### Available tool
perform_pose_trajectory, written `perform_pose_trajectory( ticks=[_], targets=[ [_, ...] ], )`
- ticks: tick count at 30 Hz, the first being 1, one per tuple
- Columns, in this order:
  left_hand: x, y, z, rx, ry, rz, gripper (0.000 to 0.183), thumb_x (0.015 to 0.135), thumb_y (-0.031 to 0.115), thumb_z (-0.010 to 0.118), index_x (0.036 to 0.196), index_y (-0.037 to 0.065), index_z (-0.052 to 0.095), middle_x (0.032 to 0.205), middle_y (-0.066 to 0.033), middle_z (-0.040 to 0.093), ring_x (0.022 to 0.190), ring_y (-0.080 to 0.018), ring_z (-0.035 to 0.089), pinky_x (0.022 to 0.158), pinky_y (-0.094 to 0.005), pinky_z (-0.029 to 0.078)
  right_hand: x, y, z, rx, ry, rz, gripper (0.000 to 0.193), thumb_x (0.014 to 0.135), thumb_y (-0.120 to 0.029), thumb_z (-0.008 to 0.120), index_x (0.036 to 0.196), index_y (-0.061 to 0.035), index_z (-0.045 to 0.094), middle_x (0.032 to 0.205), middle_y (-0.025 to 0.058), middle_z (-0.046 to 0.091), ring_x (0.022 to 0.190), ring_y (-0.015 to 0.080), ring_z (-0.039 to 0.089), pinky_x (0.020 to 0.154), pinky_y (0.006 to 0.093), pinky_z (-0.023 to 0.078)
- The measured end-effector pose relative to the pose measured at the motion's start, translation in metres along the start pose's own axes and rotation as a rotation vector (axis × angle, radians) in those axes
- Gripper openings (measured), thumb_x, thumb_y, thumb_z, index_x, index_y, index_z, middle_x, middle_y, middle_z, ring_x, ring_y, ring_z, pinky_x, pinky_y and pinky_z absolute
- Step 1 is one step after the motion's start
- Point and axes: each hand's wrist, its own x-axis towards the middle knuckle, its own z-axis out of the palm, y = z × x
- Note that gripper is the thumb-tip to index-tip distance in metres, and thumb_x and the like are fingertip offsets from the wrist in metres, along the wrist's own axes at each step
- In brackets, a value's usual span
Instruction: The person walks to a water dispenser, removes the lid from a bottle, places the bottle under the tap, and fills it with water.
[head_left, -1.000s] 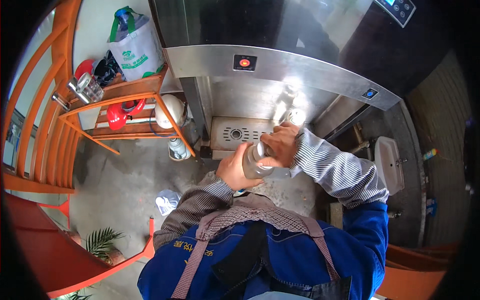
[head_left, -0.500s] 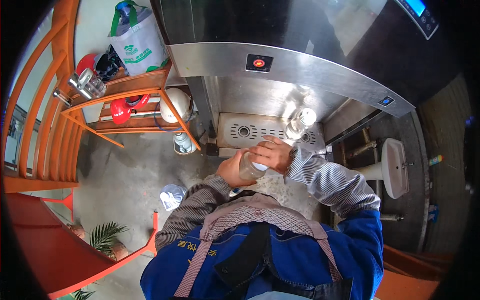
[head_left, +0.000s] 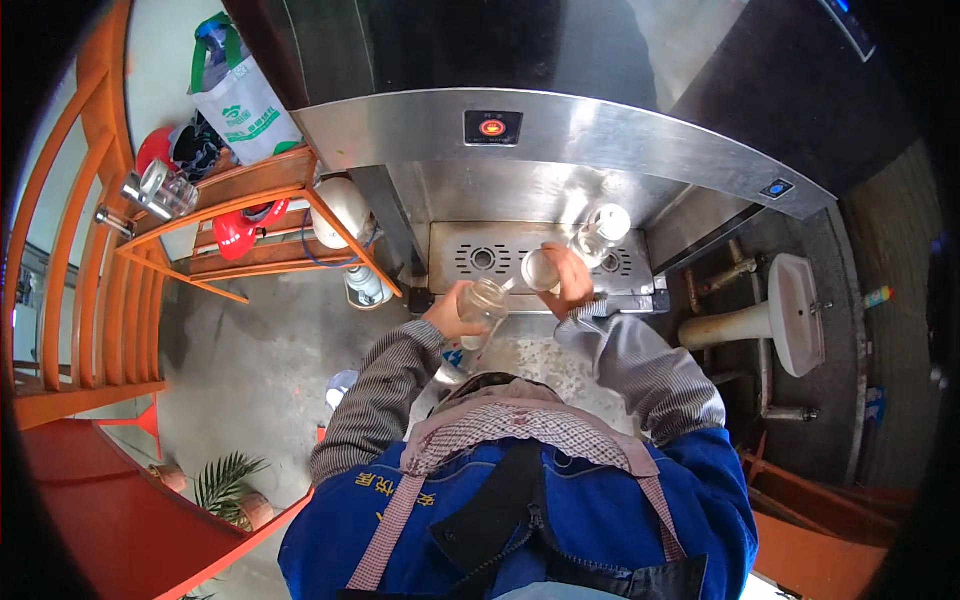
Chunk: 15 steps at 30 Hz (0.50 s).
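Gripping a clear jar (head_left: 483, 301), the left hand (head_left: 447, 313) tilts it mid-frame while the right hand (head_left: 572, 280) pinches its lid (head_left: 540, 270) aside, baring the mouth.

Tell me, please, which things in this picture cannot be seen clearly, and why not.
- Jar in the left hand, head view: too small and clear to tell whether it holds anything.
- Lid in the right hand: fingers cover its far edge.
- Second bottle on the drip tray: glare hides its contents.
- Tap spouts: hidden under the steel hood.
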Motion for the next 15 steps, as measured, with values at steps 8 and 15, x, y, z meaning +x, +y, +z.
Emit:
perform_pose_trajectory(
  ticks=[8,15],
  targets=[
    [0.035,-0.035,0.002,-0.131,0.024,-0.236,0.082,0.057,0.033,0.076,0.12,0.0,0.035,0.11,-0.0163,0.051,0.103,-0.0218,0.049,0.087,-0.0318,0.038,-0.072,0.018,0.066,0.301,0.035,0.81,0.074,0.058,-0.005,0.074,0.118,0.0019,0.031,0.112,0.0187,0.045,0.102,0.026,0.048,0.088,0.0315,0.039],
    [0.06,-0.077,-0.011,-0.075,0.026,-0.479,0.077,0.06,0.037,0.075,0.115,-0.003,0.038,0.103,-0.0147,0.054,0.086,-0.0185,0.055,0.076,-0.0281,0.044,-0.079,0.025,0.09,0.323,0.061,0.909,0.081,0.058,-0.009,0.075,0.122,0.0035,0.027,0.107,0.0185,0.046,0.098,0.0254,0.05,0.085,0.0318,0.041]
  ],
)
